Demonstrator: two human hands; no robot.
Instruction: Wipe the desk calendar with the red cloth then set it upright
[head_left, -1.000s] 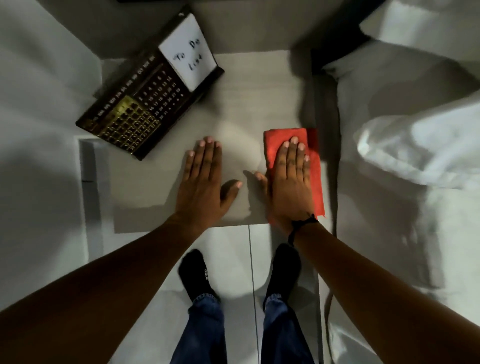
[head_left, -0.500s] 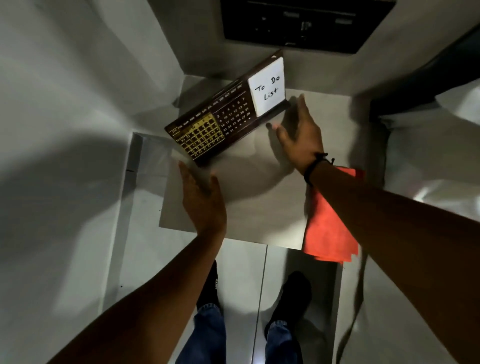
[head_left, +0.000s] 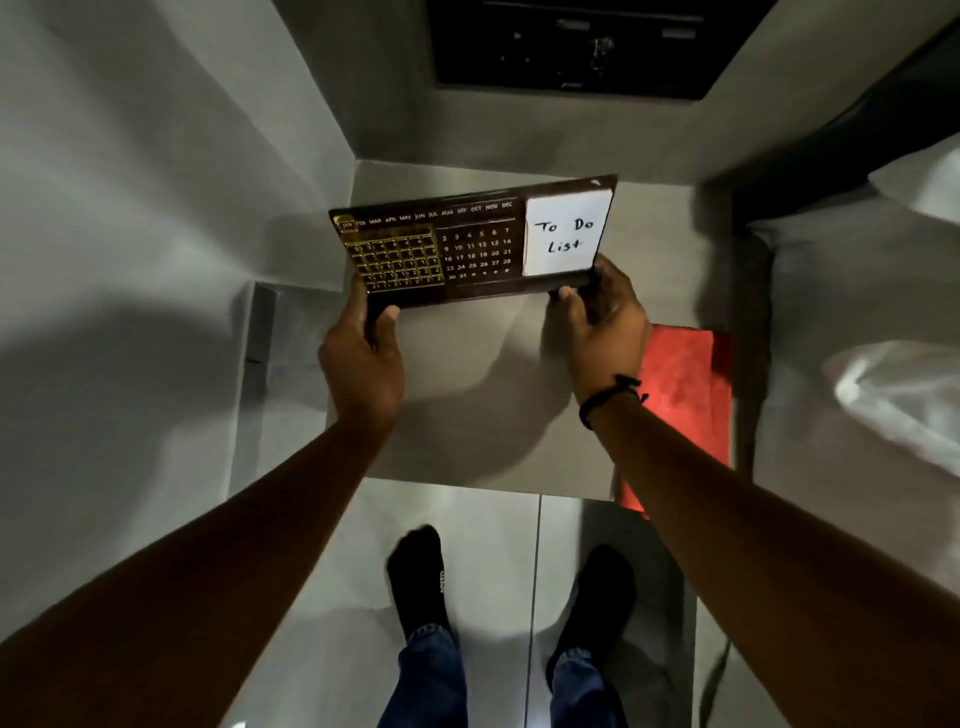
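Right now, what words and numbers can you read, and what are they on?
"To Do List": white note on the desk calendar.
"JAN" to "DEC": month row along its top.
"2" to "31": date grid, middle.
Gold grid numbers: too blurred.
Sock lettering: too small.

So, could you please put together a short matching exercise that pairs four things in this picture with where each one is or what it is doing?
Things:
1. desk calendar
2. red cloth
3. left hand
4. right hand

Places or states:
A. grips the calendar's lower corner under the white "To Do List" note
B. lies flat at the table's right edge, with no hand on it
C. held by both hands over the table, face toward the camera
D. grips the calendar's lower corner under the gold grid

Pairs: 1-C, 2-B, 3-D, 4-A
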